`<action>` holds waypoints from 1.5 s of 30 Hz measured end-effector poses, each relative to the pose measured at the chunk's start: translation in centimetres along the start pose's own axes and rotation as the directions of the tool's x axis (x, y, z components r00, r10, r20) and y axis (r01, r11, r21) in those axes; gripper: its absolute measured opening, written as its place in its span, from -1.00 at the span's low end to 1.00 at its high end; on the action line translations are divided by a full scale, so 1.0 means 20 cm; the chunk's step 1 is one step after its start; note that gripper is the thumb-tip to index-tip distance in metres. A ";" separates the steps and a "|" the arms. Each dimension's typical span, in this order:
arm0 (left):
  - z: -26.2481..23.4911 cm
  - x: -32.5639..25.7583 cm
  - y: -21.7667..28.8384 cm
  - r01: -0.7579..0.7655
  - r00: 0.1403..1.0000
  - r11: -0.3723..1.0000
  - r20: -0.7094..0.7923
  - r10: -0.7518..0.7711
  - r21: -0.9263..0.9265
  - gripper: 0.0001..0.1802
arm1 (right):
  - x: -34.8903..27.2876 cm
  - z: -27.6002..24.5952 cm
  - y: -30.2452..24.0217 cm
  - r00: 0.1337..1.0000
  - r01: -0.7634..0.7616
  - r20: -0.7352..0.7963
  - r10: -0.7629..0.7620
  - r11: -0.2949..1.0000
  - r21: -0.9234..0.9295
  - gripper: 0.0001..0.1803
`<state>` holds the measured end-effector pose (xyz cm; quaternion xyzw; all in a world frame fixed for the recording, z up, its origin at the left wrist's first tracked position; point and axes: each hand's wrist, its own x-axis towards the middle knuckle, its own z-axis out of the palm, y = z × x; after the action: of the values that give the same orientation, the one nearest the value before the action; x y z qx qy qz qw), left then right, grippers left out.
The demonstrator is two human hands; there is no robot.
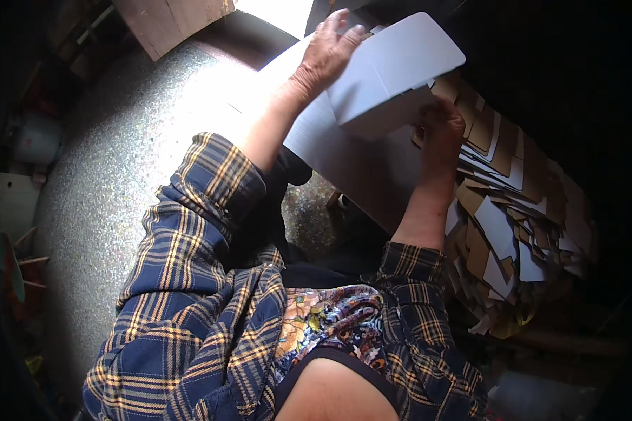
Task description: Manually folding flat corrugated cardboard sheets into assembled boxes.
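Note:
A partly folded white cardboard box [393, 59] is tilted over a smooth pale board [351, 165] in front of me. One broad flap with rounded corners stands out at its far right, and its near side lies in shadow. My left hand [328, 52] is at the box's left edge, thumb and fingers apart; whether the fingertips touch the card is unclear. At the right end, my right hand [444, 126] is in shade, its fingers closed on the box's edge.
To my right rises a large heap of flat card pieces [502, 231], brown and white, close to my right forearm. A pinkish wooden panel [175, 24] stands at the far left. Speckled floor [112, 182] extends along my left side, with dim objects at its edge.

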<state>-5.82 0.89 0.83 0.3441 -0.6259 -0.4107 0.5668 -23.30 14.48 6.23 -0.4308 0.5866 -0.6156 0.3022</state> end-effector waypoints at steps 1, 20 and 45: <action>-0.01 0.01 -0.02 0.031 0.999 0.999 0.015 -0.032 0.017 -0.14 | 0.01 -0.03 0.01 0.999 -0.001 0.054 -0.003 0.997 0.081 -0.83; 0.01 -0.04 0.05 0.162 0.908 0.980 0.406 -0.101 -0.119 -0.31 | 0.02 -0.05 0.13 0.995 0.095 0.025 -0.093 0.913 -0.397 -0.78; 0.03 -0.04 0.06 -0.030 0.932 0.999 0.359 0.043 -0.042 -0.45 | -0.07 0.05 0.11 0.930 0.364 0.065 -0.361 0.886 -0.288 -0.88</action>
<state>-6.35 2.24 1.54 0.2413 -0.7179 -0.4673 0.4562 -21.99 14.98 3.77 -0.5758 0.5797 -0.5645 0.1170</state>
